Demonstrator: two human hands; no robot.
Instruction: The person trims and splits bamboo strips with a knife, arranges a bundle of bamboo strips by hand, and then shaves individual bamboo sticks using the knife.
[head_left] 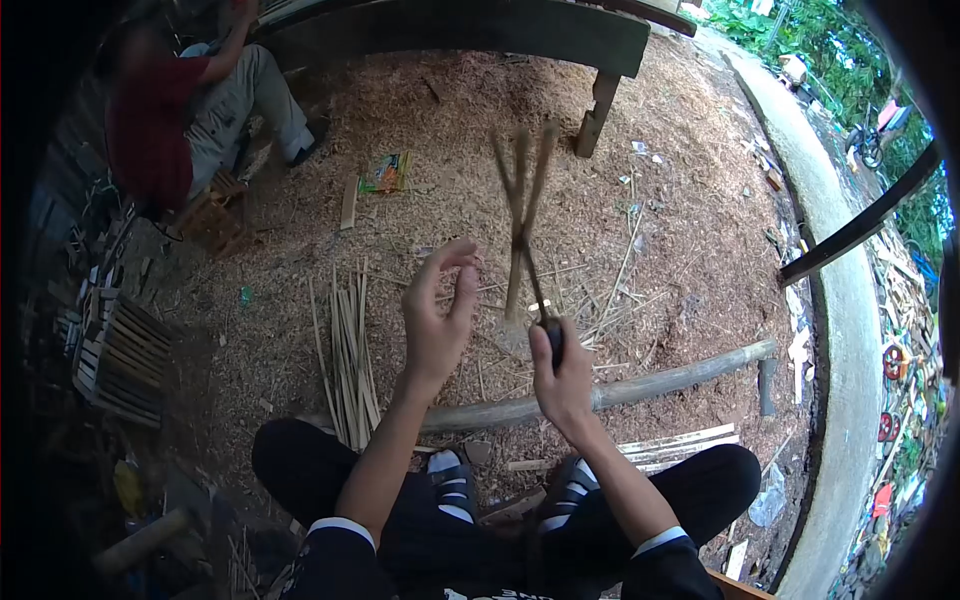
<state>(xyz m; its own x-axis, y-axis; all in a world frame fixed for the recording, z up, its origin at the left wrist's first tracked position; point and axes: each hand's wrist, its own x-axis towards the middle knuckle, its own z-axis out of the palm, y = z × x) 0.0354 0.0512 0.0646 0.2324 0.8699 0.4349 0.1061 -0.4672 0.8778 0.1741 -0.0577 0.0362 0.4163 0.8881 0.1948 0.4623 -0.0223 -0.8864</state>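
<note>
My right hand [562, 375] is wrapped round the dark handle of a knife [551, 338], its narrow blade pointing up and away from me. At the blade's upper end is a split bamboo strip [518, 200], blurred, its pieces fanning apart at the top and one end hanging beside the blade. Whether the blade is wedged in the split or only touching it, I cannot tell. My left hand [438, 310] is held up to the left of the knife, thumb and fingers apart, with nothing in it.
A bundle of thin strips [350, 355] lies at left, near a wooden pole [640, 388] across the ground before my feet. A person [160, 120] sits at upper left beside a dark bench [450, 28]. A slatted basket [125, 350] stands at far left.
</note>
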